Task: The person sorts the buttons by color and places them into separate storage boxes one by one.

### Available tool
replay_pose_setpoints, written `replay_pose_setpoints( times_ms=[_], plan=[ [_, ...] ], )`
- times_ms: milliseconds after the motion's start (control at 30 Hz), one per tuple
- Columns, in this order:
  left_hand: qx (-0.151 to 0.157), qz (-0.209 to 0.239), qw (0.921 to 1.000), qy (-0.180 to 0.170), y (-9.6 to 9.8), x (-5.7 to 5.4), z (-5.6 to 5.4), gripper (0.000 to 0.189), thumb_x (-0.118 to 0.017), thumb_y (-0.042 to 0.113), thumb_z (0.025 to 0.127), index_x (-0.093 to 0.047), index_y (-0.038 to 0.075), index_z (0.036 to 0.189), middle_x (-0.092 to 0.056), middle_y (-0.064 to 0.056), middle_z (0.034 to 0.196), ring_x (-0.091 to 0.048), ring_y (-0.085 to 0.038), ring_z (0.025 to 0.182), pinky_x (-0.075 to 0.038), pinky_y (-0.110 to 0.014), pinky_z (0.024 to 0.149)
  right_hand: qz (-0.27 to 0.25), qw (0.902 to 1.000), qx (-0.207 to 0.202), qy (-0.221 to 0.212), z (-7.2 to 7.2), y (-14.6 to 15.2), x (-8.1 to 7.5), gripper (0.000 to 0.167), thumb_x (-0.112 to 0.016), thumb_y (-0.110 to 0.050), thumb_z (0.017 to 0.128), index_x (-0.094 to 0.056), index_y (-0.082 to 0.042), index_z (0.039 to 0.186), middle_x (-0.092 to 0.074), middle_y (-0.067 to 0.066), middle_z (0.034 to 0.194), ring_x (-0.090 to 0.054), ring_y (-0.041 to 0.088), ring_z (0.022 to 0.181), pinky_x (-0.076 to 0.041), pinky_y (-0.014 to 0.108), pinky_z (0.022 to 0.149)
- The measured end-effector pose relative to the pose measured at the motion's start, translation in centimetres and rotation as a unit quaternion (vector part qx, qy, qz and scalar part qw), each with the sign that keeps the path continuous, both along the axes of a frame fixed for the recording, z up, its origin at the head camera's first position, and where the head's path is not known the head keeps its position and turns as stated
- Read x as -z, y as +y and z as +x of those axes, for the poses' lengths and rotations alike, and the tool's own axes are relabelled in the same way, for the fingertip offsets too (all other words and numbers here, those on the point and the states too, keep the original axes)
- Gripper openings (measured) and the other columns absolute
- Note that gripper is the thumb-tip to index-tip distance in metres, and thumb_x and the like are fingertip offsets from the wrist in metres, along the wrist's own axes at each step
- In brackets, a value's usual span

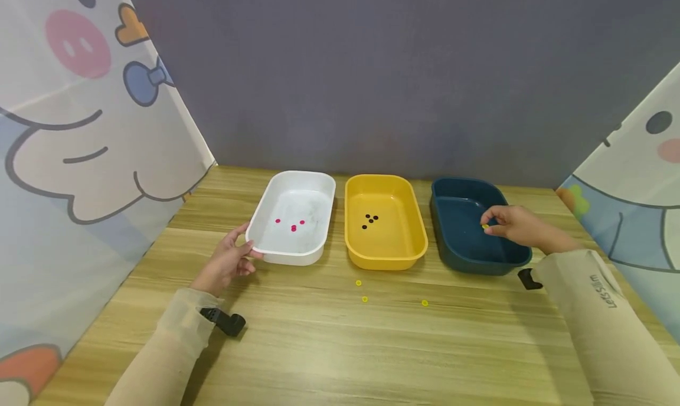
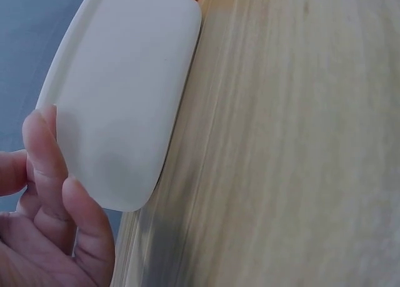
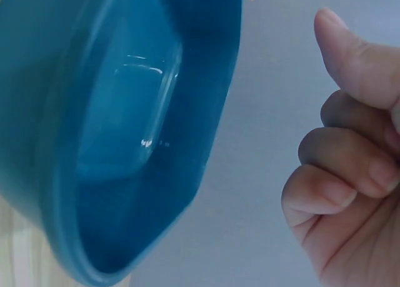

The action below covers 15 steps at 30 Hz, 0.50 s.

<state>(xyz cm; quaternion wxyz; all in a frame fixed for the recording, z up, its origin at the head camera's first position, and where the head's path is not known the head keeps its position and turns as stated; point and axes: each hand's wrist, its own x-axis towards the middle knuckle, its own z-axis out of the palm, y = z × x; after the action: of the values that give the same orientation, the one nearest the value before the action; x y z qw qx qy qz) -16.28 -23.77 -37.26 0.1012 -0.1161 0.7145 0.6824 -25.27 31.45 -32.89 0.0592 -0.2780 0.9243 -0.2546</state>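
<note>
At the front left corner of a white tray (image 1: 313, 256), my left hand (image 1: 227, 263) holds the rim, with bent fingers (image 2: 47, 149) against its outer wall. Several pink buttons (image 1: 302, 222) lie inside that tray. My right hand (image 1: 512, 224) pinches a small yellow button (image 1: 484, 226) between thumb and fingertips, above the dark blue tray (image 1: 478, 267). The right wrist view shows this hand beside the blue tray's rim, its other fingers curled in; the button is out of sight there.
A yellow tray (image 1: 386, 263) with several black buttons (image 1: 370, 220) stands between the other two. Three yellow buttons lie on the wooden table in front, one yellow button (image 1: 425, 303) farther right. A grey wall (image 1: 361, 75) rises behind, with cartoon-printed sheets (image 1: 106, 128) on both sides.
</note>
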Motion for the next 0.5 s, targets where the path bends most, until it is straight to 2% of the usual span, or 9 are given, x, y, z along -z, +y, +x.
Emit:
replay_pose_setpoints(
  times_ms=[233,500],
  plan=[
    [0.013,-0.004,0.9998,0.016,-0.83,-0.15,0.47,0.06,-0.035,0.008,0.104,-0.003,0.012,0.155,-0.067,0.007,0.067,-0.054,-0.005,0.045,-0.045,-0.021,0.051,0.008,0.9996,0.013,-0.026,-0.58,-0.84,0.32,0.012,-0.061,-0.001,0.092,-0.058,0.006,0.1,-0.033,-0.004,0.059,-0.029,0.008,0.049,-0.03,0.026,0.053],
    [0.022,0.014,0.9996,0.014,-0.33,0.22,0.02,0.06,-0.034,0.007,0.104,-0.002,0.011,0.154,-0.067,0.007,0.066,-0.054,-0.004,0.044,-0.045,-0.02,0.05,0.004,0.9988,0.038,-0.03,-0.79,-0.16,0.89,0.011,-0.059,0.0,0.093,-0.056,0.006,0.102,-0.032,-0.003,0.06,-0.029,0.009,0.051,-0.03,0.027,0.054]
  ],
)
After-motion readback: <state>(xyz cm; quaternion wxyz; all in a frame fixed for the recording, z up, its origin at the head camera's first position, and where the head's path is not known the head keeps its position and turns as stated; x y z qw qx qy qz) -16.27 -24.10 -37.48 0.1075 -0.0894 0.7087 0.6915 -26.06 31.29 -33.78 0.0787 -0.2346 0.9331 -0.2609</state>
